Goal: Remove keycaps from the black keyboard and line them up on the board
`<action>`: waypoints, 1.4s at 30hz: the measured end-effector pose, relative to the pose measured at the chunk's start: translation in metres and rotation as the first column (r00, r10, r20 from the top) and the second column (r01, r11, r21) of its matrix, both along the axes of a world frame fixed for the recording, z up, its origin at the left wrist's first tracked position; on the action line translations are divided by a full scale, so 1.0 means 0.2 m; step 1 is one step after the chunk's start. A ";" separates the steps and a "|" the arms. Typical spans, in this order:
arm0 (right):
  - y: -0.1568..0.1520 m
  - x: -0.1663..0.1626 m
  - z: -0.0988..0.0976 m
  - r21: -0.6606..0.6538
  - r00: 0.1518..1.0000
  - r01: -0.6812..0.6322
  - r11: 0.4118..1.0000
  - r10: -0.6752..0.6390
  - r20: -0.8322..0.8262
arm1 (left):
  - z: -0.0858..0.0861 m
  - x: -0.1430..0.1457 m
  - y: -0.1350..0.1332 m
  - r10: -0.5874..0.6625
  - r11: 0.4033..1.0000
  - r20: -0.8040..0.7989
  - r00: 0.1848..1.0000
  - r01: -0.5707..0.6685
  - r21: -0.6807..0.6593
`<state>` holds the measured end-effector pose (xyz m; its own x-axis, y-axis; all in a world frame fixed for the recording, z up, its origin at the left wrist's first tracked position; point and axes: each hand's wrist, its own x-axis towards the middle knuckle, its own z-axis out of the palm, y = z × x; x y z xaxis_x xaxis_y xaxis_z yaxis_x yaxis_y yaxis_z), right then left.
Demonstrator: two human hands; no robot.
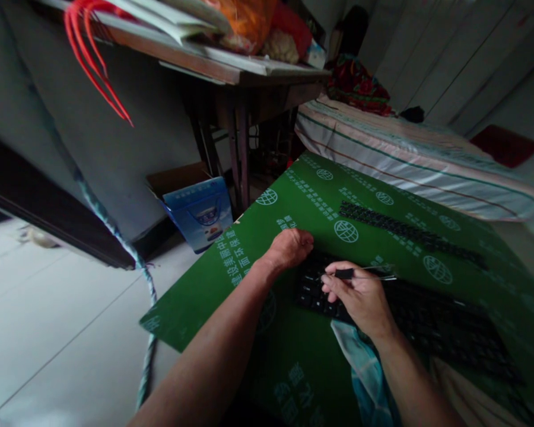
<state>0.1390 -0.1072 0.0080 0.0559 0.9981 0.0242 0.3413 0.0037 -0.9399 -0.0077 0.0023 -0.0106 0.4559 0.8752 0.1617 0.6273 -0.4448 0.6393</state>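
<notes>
Slippage is the first thing to watch: the black keyboard (pixel 445 326) lies slantwise on the printed green board (pixel 311 196), its left end beneath your hands, and that surface looks smooth. Your left hand (pixel 289 248) sits at the keyboard's far left corner, fingers curled; their tips are hidden, so I cannot tell whether they grip something or merely steady that end. Should they be pressing only lightly, a sideways tug could set the whole keyboard skating. Your right hand (pixel 360 293) pinches a thin tool (pixel 344 274) between thumb and fingers, its dark part above the keys (pixel 309 292) and fine wires (pixel 389 277) showing past the knuckles. So slender a hold could let it twist or drop if you bore down hard, and the wires might catch on something if your wrist dipped. Anything small jolted loose there might skip over the board's left edge onto the tiled floor (pixel 71 332). Mind the teal cloth (pixel 365 367) too: it lies by the keyboard's near side, just beside your right forearm, and a sweep of that arm could drag it along. Beyond, a long strip of black keys (pixel 391 225) rests apart from the keyboard, where a careless reach might knock it askew. Dim light on dark keys also makes a misplaced tip likelier.
</notes>
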 end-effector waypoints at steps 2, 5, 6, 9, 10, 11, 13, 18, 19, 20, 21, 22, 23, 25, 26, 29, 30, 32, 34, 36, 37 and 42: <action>0.02 -0.01 0.00 -0.007 1.000 -0.005 1.000 0.005 0.030 | 0.01 0.00 0.00 -0.011 1.000 -0.050 0.999 0.011 0.003; 0.04 -0.01 -0.01 -0.017 0.997 -0.039 0.999 0.040 0.062 | 0.02 -0.01 0.01 -0.017 1.000 -0.114 0.993 0.018 0.008; 0.04 -0.01 -0.01 -0.022 0.996 -0.054 0.998 0.055 0.073 | 0.02 -0.01 0.01 -0.015 1.000 -0.130 0.991 0.016 0.009; 0.05 -0.01 -0.01 -0.043 0.988 -0.094 0.995 0.099 0.115 | 0.03 -0.01 0.01 -0.006 1.000 -0.171 0.985 0.008 0.011; 0.05 -0.01 -0.01 -0.049 0.985 -0.106 0.993 0.111 0.130 | 0.03 -0.01 0.01 -0.004 1.000 -0.183 0.983 0.006 0.011; 0.05 -0.01 -0.01 -0.055 0.982 -0.117 0.992 0.124 0.142 | 0.03 -0.01 0.01 -0.003 1.000 -0.194 0.981 0.006 0.010; 0.06 -0.01 0.00 -0.063 0.977 -0.133 0.989 0.141 0.163 | 0.03 -0.02 0.01 -0.005 1.000 -0.214 0.977 0.006 0.008; 0.07 -0.01 0.00 -0.063 0.964 -0.158 0.985 0.168 0.208 | 0.03 -0.02 0.01 -0.021 1.000 -0.256 0.966 0.020 -0.007; 0.07 -0.02 0.00 -0.063 0.961 -0.159 0.985 0.169 0.218 | 0.03 -0.02 0.01 -0.024 1.000 -0.265 0.964 0.021 -0.013; 0.07 -0.02 0.00 -0.063 0.959 -0.161 0.985 0.171 0.226 | 0.03 -0.02 0.01 -0.026 1.000 -0.275 0.961 0.021 -0.021; 0.07 -0.02 0.00 -0.062 0.957 -0.164 0.984 0.175 0.232 | 0.03 -0.02 0.01 -0.028 0.999 -0.287 0.958 0.021 -0.029; 0.07 -0.03 0.00 -0.063 0.955 -0.170 0.983 0.180 0.236 | 0.03 -0.02 0.00 -0.031 0.999 -0.299 0.954 0.021 -0.039; 0.07 -0.03 0.00 -0.065 0.953 -0.177 0.982 0.188 0.240 | 0.04 -0.02 0.00 -0.034 0.999 -0.311 0.950 0.020 -0.048; 0.08 -0.03 0.00 -0.073 0.948 -0.186 0.980 0.199 0.249 | 0.05 -0.02 0.00 -0.039 0.998 -0.333 0.942 0.017 -0.068; 0.08 -0.03 0.00 -0.078 0.946 -0.188 0.979 0.201 0.253 | 0.05 -0.02 0.00 -0.040 0.997 -0.343 0.938 0.014 -0.078; 0.09 -0.03 0.00 -0.092 0.945 -0.189 0.978 0.207 0.253 | 0.07 -0.03 0.00 -0.045 0.994 -0.367 0.929 0.006 -0.108; 0.09 -0.02 -0.01 -0.097 0.946 -0.192 0.977 0.211 0.246 | 0.08 -0.03 0.00 -0.050 0.993 -0.372 0.927 0.005 -0.119; 0.10 -0.02 -0.01 -0.104 0.948 -0.201 0.974 0.220 0.228 | 0.09 -0.04 0.00 -0.069 0.989 -0.372 0.926 0.015 -0.147; 0.09 -0.01 -0.01 -0.100 0.950 -0.208 0.973 0.225 0.216 | 0.10 -0.05 0.00 -0.106 0.982 -0.356 0.928 0.041 -0.184; 0.09 -0.01 0.00 -0.075 0.952 -0.210 0.975 0.221 0.213 | 0.11 -0.07 0.00 -0.157 0.970 -0.324 0.933 0.084 -0.228; 0.09 -0.01 0.00 -0.057 0.953 -0.210 0.976 0.217 0.213 | 0.11 -0.08 0.00 -0.186 0.962 -0.303 0.935 0.110 -0.251; 0.08 -0.03 0.01 -0.002 0.963 -0.183 0.983 0.180 0.203 | 0.11 -0.10 -0.01 -0.325 0.906 -0.202 0.924 0.243 -0.347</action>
<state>0.1335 -0.0904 0.0097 -0.1339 0.9904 0.0330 0.5157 0.0980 -0.8511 -0.0267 0.0003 0.0118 0.6817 0.6884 -0.2477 0.6605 -0.4334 0.6131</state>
